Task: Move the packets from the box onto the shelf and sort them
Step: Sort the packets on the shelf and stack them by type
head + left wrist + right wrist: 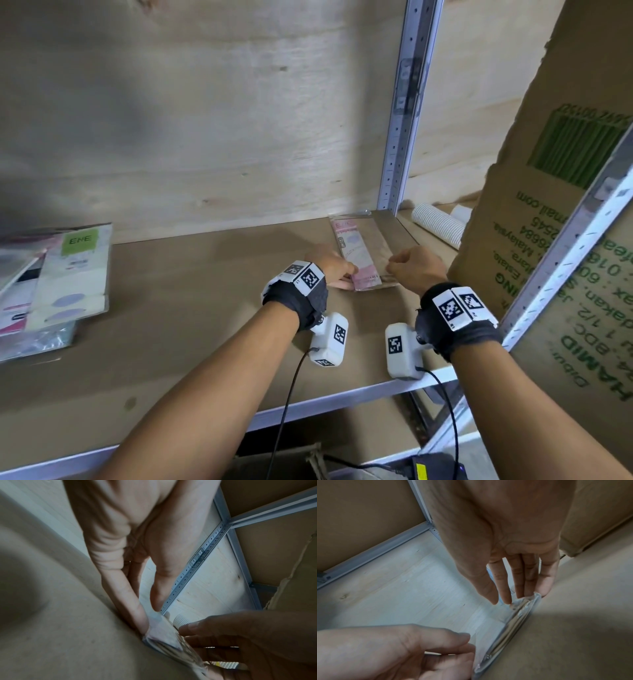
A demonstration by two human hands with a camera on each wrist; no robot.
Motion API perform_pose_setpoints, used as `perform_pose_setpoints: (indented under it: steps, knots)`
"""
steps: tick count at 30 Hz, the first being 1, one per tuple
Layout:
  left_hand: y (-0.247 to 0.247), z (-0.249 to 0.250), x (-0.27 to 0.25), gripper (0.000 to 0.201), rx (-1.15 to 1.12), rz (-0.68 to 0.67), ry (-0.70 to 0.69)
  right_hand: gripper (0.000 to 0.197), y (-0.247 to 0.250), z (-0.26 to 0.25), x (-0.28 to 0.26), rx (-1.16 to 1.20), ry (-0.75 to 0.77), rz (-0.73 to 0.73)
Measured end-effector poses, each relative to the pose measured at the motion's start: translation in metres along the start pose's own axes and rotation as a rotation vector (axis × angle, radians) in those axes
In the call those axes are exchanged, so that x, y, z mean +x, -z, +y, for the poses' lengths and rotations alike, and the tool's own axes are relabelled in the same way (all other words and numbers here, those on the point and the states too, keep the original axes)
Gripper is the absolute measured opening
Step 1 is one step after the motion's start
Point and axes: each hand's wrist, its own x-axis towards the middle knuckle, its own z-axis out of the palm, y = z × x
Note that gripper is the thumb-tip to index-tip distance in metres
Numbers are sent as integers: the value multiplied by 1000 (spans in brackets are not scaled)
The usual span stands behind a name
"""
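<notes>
A small stack of pink packets (pixel 356 253) in clear wrap lies flat on the brown shelf board (pixel 188 308), near the upright post. My left hand (pixel 346 274) rests against the stack's left near edge with straight fingers (pixel 137 615). My right hand (pixel 394 270) touches the stack's right near corner, its fingertips (pixel 520 595) on the wrap. In the wrist views the packets (pixel 163 632) (pixel 513 626) show edge-on between the two hands. Neither hand grips them.
Another pile of packets (pixel 58 284), with a green-labelled one on top, lies at the shelf's left end. A large printed cardboard box (pixel 548 212) stands to the right. White ribbed rolls (pixel 438 222) lie behind the metal post (pixel 397 147). A plywood wall backs the shelf.
</notes>
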Motion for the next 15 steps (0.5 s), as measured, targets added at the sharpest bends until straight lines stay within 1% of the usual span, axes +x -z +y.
perform_pose_setpoints:
  steps: [6,9,12,14,15]
  knots:
    - [0,-2,-5,9,-45,-9,3,22,3,-1,-2,5,-5,-6]
    - [9,-4,-17,8,-72,13,-32,25,2,-5,-5,-3,16,35]
    - [36,-8,-39,15,-67,66,-110,25,0,-19,-10,-20,91,86]
    - [64,-13,-61,23,-32,100,-148,21,-4,-35,-17,29,167,93]
    - [81,-15,-73,22,-8,125,-167,19,-8,-44,-22,75,206,80]
